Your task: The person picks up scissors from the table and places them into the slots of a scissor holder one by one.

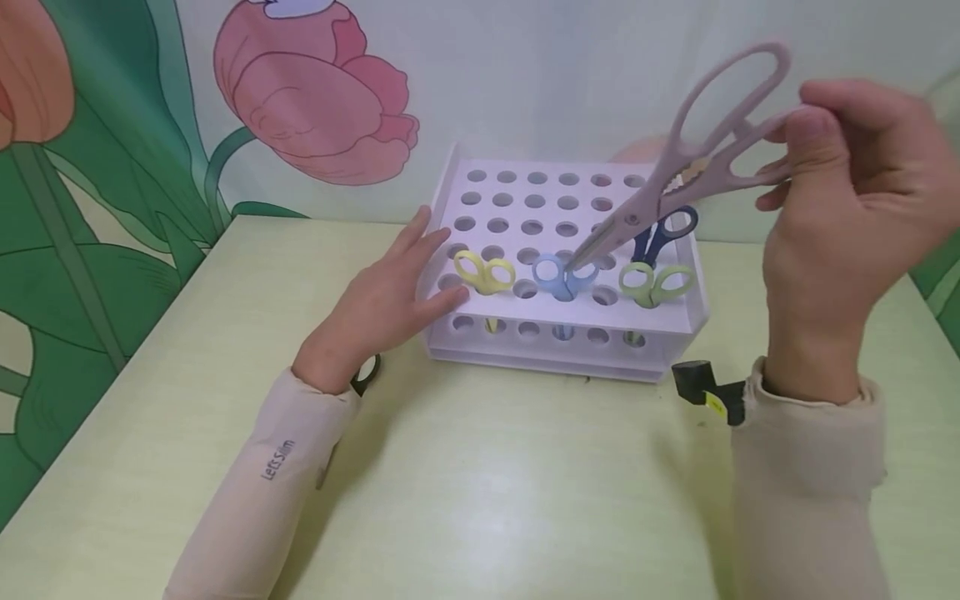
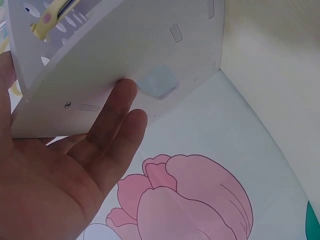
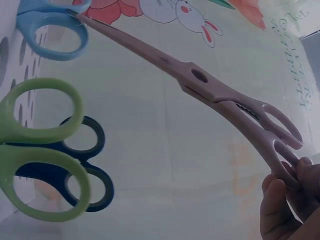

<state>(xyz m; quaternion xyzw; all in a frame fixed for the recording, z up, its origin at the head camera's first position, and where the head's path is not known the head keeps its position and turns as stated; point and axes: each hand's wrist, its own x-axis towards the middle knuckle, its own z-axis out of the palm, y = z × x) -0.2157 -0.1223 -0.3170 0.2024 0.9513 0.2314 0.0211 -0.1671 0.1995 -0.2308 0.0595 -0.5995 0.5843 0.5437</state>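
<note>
My right hand (image 1: 862,175) pinches one handle loop of mauve kitchen scissors (image 1: 632,220) between thumb and fingers. They slant down to the left, blades nearly together, the tip just in front of or touching the light blue scissors (image 1: 562,286); which, I cannot tell. Those stand handles-up in a white perforated rack (image 1: 697,308), with yellow scissors (image 1: 486,283) to the left and green scissors (image 1: 651,296) to the right. Dark blue scissors (image 1: 658,240) stand behind the green pair. My left hand (image 1: 382,300), fingers extended, rests against the rack's left side wall (image 2: 95,75).
The rack has rows of round holes on two levels and stands on a pale yellow-green table (image 1: 480,467). Behind it rises a wall covering with a printed pink flower (image 1: 315,100). Black wrist-camera mounts (image 1: 693,383) stick out from the sleeves.
</note>
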